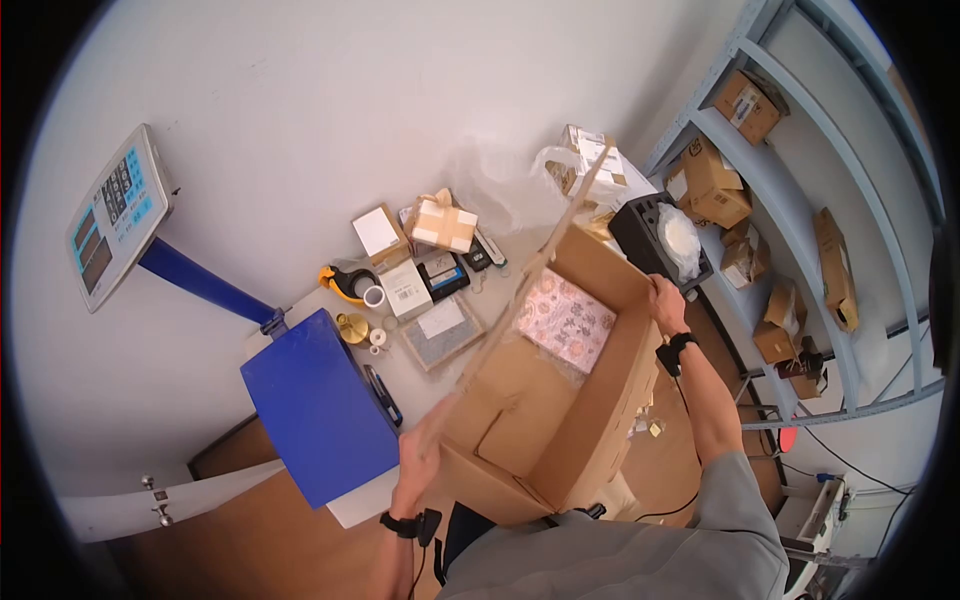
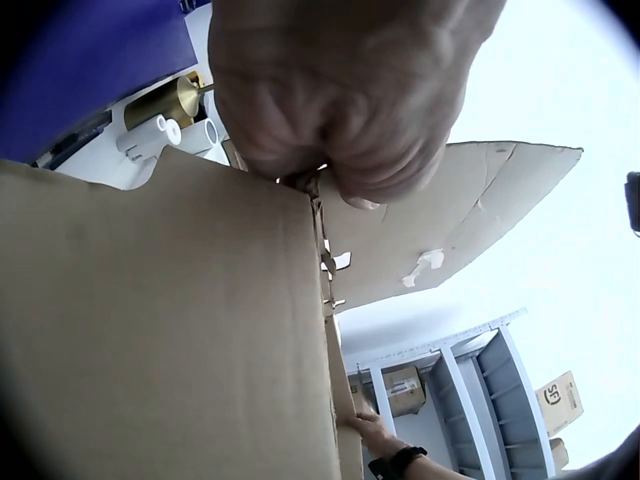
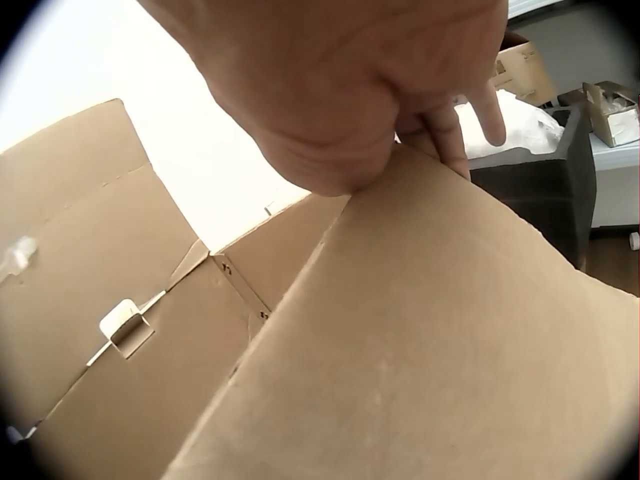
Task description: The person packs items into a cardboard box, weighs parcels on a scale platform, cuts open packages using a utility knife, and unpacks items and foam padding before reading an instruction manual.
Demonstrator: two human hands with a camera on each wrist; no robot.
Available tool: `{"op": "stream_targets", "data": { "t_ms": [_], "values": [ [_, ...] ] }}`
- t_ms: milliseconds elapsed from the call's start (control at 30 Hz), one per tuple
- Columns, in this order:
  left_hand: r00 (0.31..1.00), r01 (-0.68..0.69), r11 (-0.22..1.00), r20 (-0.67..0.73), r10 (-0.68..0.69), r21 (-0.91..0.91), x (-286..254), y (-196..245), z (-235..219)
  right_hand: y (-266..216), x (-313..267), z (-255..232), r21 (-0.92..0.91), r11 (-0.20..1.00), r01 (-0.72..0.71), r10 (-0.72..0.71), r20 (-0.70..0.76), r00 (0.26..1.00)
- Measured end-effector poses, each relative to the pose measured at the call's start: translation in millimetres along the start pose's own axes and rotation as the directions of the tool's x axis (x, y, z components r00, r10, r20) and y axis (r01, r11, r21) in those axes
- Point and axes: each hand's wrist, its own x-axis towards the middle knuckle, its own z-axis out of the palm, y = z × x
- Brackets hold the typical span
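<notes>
Box point(image 1: 600, 425) open, patterned packet point(image 1: 566, 320) already in, lid flap point(image 2: 450, 225) up, not closed. Mouth faces up at you; long axis runs lower left to upper right in head view. It's before your torso, beside the table point(image 1: 405, 385). Your left hand point(image 1: 420, 455) grips the near corner, right hand point(image 1: 668, 305) the far rim

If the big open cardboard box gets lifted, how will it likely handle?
The cardboard box probably feels light for its size, as its walls look thin and much of its floor shows bare. Its raised flap may bend or swing, being creased. The patterned packet inside might slide, since bare floor lies beside it.
</notes>
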Motion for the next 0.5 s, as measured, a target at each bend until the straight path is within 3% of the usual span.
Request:
{"op": "stream_targets", "data": {
  "t_ms": [33, 100, 133, 167, 200, 267, 300, 367, 467, 500],
  "values": [
    [1.0, 0.021, 1.0, 0.006, -0.021, 0.0, -1.3, -5.1, -0.1, 3.1, 2.8, 0.7, 0.004, 1.0, 0.028, -0.028, -0.016, 0.999],
    [0.947, -0.232, 0.943, -0.165, 0.275, 0.237, 18.9, -5.5, -0.6, -6.8, 4.5, -7.2, 0.029, 1.0, -0.003, 0.004, -0.017, 1.0],
    [0.997, 0.008, 0.956, -0.078, 0.015, 0.293, 33.7, -10.3, -12.3, -7.8, 5.4, -6.5, 0.039, 0.999, -0.011, 0.012, -0.026, 1.0],
    [0.969, 0.231, 0.901, -0.007, -0.245, 0.367, 49.5, -15.0, -25.3, -7.5, 5.5, -3.6, 0.034, 0.999, -0.021, 0.022, -0.018, 1.0],
    [0.968, 0.231, 0.901, 0.004, -0.25, 0.367, 57.2, -17.3, -28.4, -5.3, 6.4, 0.0, 0.015, 0.999, -0.051, 0.051, 0.006, 0.999],
    [0.988, 0.141, 0.989, -0.075, -0.136, 0.055, 67.2, -20.9, -27.1, 1.9, 6.7, 2.8, -0.012, 0.996, -0.091, 0.092, 0.036, 0.995],
    [0.988, 0.148, 0.987, -0.064, -0.144, 0.056, 71.3, -23.3, -25.0, 6.1, 6.3, 4.2, 0.029, 0.997, -0.073, 0.072, 0.039, 0.997],
    [0.974, -0.081, 0.99, -0.221, 0.055, -0.114, 77.3, -24.6, -19.4, 10.9, 10.2, 3.2, 0.075, 0.993, -0.086, 0.078, 0.104, 0.992],
    [0.963, -0.06, 0.996, -0.266, 0.039, -0.07, 73.5, -18.5, -17.5, 6.5, 1.9, -7.1, 0.135, 0.988, -0.072, 0.058, 0.11, 0.992],
    [0.968, 0.051, 0.997, -0.241, -0.063, -0.055, 67.3, -12.9, -17.9, 3.1, -10.5, -10.9, 0.133, 0.987, -0.086, 0.07, 0.121, 0.99]
  ]
}}
